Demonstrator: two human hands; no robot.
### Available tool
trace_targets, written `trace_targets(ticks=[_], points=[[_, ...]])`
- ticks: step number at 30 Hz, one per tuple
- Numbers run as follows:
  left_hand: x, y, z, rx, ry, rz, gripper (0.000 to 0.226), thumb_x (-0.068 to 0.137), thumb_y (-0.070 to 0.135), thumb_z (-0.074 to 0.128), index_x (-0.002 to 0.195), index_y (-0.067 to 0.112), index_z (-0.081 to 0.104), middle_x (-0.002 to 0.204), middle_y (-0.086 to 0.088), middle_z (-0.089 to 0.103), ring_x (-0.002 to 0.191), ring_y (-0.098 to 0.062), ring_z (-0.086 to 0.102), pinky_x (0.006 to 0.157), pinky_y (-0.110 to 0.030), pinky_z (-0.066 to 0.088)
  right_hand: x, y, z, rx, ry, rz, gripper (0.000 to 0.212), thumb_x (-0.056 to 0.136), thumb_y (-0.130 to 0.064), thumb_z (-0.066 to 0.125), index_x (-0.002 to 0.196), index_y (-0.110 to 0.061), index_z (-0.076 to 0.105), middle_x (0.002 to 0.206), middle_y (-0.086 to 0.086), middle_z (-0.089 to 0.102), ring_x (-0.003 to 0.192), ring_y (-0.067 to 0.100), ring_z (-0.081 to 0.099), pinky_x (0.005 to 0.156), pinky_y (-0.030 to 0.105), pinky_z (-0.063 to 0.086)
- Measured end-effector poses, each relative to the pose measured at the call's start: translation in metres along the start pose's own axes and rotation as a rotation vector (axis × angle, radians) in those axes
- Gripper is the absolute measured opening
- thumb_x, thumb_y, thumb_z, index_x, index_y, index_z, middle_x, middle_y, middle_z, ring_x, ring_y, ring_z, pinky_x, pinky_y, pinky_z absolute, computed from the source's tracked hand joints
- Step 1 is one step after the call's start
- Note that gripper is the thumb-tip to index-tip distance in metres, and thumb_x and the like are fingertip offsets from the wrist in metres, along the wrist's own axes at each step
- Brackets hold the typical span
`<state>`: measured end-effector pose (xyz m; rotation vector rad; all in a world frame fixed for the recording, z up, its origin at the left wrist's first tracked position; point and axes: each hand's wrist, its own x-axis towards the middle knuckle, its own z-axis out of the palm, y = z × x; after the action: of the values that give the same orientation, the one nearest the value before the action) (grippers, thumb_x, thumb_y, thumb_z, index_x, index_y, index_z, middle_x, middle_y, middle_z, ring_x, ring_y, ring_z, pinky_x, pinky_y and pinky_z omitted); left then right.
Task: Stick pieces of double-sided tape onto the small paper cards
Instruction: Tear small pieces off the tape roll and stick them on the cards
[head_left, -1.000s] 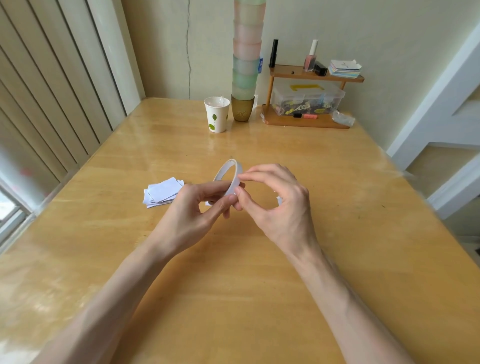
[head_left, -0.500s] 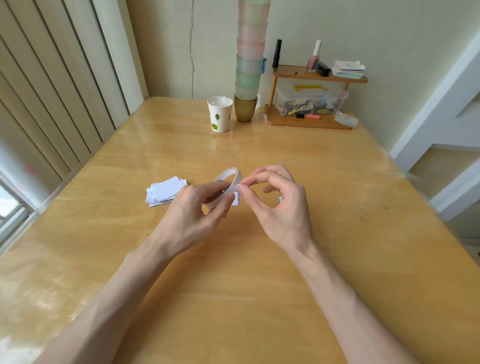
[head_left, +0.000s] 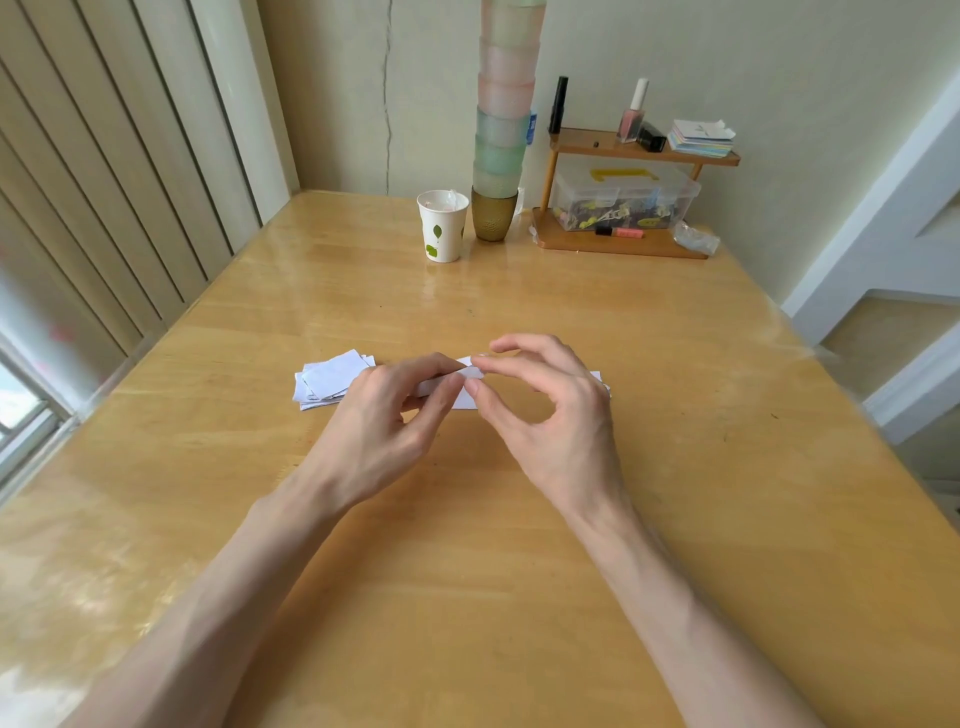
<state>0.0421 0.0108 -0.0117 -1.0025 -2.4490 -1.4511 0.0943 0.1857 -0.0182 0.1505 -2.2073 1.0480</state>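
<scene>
Your hands meet over the middle of the table (head_left: 467, 571): your left hand (head_left: 384, 421) grips the tape roll (head_left: 427, 388) between thumb and fingers, and your right hand (head_left: 561, 431) pinches its white edge with thumb and forefinger, the other fingers curled above. The roll shows almost edge-on as a thin white band, its long axis running left to right and rising slightly toward your right hand. A single white card (head_left: 462, 402) lies on the table just under the pinch. The loose pile of small cards (head_left: 327, 382) sits just left of your left hand. Bare wood stretches toward you and to both sides, and the paper cup (head_left: 441, 226) stands well apart by the wall.
</scene>
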Motion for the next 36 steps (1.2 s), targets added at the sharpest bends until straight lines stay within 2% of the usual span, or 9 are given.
trace_targets(ticks=[5,15,17,20,22,25,28,33,36], points=[[0.0,0.003,-0.001,0.026,-0.007,-0.009,0.023,0.108,0.024,0.054,0.105,0.017,0.076,0.061,0.012,0.045,0.06,-0.014,0.041,0.059,-0.016,0.034,0.001,-0.004,-0.004,0.055,-0.016,0.049,0.004,0.088,-0.02,0.085,0.09,-0.019,0.082,0.105,-0.004,0.068,0.095,0.006,0.065,0.085,0.009,0.039],[0.002,0.006,0.0,-0.032,-0.055,-0.014,0.028,0.109,0.019,0.052,0.09,0.026,0.072,0.067,-0.014,0.043,0.062,-0.021,0.033,0.057,-0.025,0.03,0.001,-0.003,-0.001,0.092,-0.134,0.01,0.004,0.097,-0.007,0.072,0.095,-0.004,0.071,0.108,0.004,0.054,0.096,-0.009,0.057,0.084,0.006,0.039],[0.003,0.009,-0.002,-0.108,-0.062,-0.052,0.033,0.109,0.018,0.052,0.084,0.033,0.069,0.067,-0.011,0.048,0.063,-0.022,0.034,0.058,-0.028,0.03,0.001,-0.002,0.002,0.105,-0.132,-0.013,0.003,0.099,-0.005,0.069,0.097,-0.003,0.068,0.11,0.003,0.051,0.095,-0.006,0.059,0.086,0.007,0.041],[0.003,0.012,-0.003,-0.29,-0.106,-0.154,0.034,0.109,0.018,0.05,0.082,0.018,0.07,0.068,0.0,0.045,0.066,-0.013,0.037,0.065,-0.02,0.034,0.002,-0.005,0.005,0.153,-0.103,-0.033,0.003,0.1,-0.002,0.066,0.098,-0.003,0.068,0.111,0.004,0.051,0.097,0.003,0.061,0.088,0.011,0.045],[0.004,0.011,-0.003,-0.431,-0.113,-0.213,0.036,0.108,0.021,0.049,0.078,0.013,0.067,0.069,0.005,0.039,0.069,-0.011,0.034,0.068,-0.02,0.034,0.004,-0.01,0.004,0.248,-0.098,0.023,0.005,0.099,-0.004,0.068,0.095,-0.006,0.07,0.111,0.005,0.053,0.1,0.002,0.062,0.088,0.009,0.042],[0.005,0.008,-0.004,-0.487,-0.115,-0.261,0.047,0.109,0.023,0.046,0.069,0.031,0.07,0.071,0.002,0.036,0.07,-0.012,0.031,0.069,-0.022,0.034,0.008,-0.011,-0.003,0.487,-0.089,0.195,0.005,0.096,-0.019,0.074,0.098,-0.024,0.075,0.12,-0.005,0.061,0.114,-0.003,0.061,0.09,0.022,0.042],[0.004,0.006,-0.005,-0.515,-0.109,-0.305,0.05,0.109,0.023,0.046,0.066,0.032,0.071,0.074,-0.004,0.038,0.07,-0.013,0.032,0.072,-0.025,0.035,0.009,-0.003,-0.009,0.393,-0.137,0.203,0.028,0.091,-0.03,0.081,0.117,-0.035,0.072,0.128,-0.015,0.066,0.13,0.008,0.057,0.095,0.03,0.044],[0.002,0.003,-0.005,-0.498,-0.1,-0.335,0.036,0.101,0.046,0.058,0.082,0.02,0.073,0.07,-0.001,0.041,0.072,-0.016,0.038,0.077,-0.031,0.036,0.01,0.001,-0.008,0.462,-0.161,0.227,0.031,0.093,-0.009,0.078,0.122,-0.018,0.072,0.107,-0.004,0.078,0.108,0.016,0.072,0.093,0.026,0.05],[0.002,0.004,-0.006,-0.574,-0.168,-0.353,0.037,0.102,0.043,0.058,0.079,0.017,0.069,0.064,0.002,0.035,0.065,-0.019,0.033,0.068,-0.03,0.033,0.011,-0.002,-0.011,0.572,-0.137,0.285,0.034,0.09,-0.005,0.079,0.121,-0.016,0.072,0.101,0.002,0.079,0.102,0.019,0.075,0.093,0.025,0.055]])
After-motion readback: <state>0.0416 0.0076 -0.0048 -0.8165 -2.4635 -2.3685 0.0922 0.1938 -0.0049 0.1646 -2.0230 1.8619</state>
